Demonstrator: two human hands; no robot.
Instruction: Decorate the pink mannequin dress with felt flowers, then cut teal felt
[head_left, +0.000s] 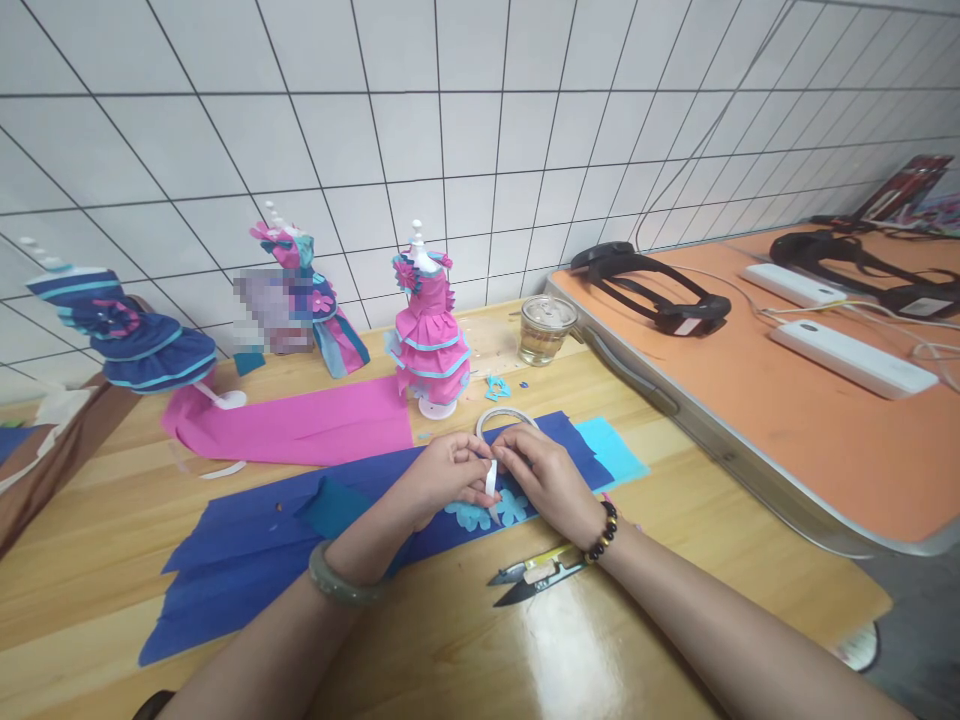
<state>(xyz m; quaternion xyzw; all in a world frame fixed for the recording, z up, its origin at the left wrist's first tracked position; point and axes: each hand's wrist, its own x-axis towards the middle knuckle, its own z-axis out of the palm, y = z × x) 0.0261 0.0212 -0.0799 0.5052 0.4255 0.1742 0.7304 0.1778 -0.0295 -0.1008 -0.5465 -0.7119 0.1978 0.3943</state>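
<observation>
A white strip (491, 478) showed above the dark blue paper (247, 560), pinched in the left hand (448, 476); the fingertips of the right hand (551, 482) bunched close—whether gripping it too, I couldn't tell. Bare tabletop (450, 640) lay open nearer the person, save for snips (529, 588) half hidden. A tape roll (504, 411), partly covered, lay just beyond, then a pink-dressed stand (435, 345).
</observation>
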